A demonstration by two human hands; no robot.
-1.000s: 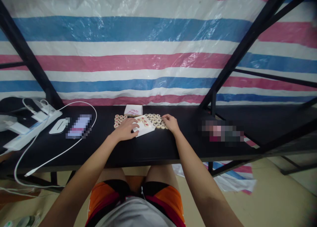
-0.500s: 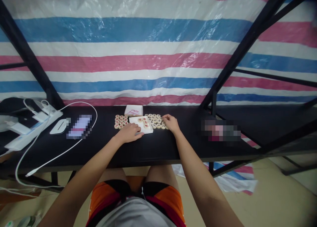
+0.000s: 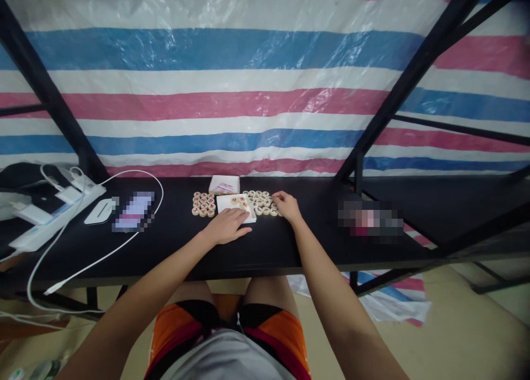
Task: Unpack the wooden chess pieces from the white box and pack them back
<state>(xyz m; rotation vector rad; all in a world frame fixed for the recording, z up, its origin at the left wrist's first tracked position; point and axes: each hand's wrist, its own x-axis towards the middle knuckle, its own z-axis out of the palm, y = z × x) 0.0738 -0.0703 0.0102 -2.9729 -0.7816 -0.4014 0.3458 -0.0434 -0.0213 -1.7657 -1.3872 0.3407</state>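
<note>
My left hand [image 3: 227,225] reaches over the near side of a shallow white box [image 3: 223,202], palm down, fingers stretched and thumb apart. Its fingertips are at red-marked Chinese chess pieces [image 3: 236,201] inside the box, hiding part of them. On the right, my right hand [image 3: 286,207] rests against the outer edge of a block of dark-marked Chinese chess pieces [image 3: 259,202], fingers loosely bent and no piece visibly gripped. Left of the box, red-marked chess pieces [image 3: 203,204] stand in neat rows.
A white box lid [image 3: 224,185] lies behind the box on the black table [image 3: 265,247]. To the left are a blurred phone [image 3: 134,210], a white device [image 3: 98,212], a power strip [image 3: 53,220] and a white cable. A blurred item [image 3: 370,218] lies right.
My left hand has slid right and its fingers now reach over the pieces at the box's right side. My right hand stays at the edge of the dark-marked block.
</note>
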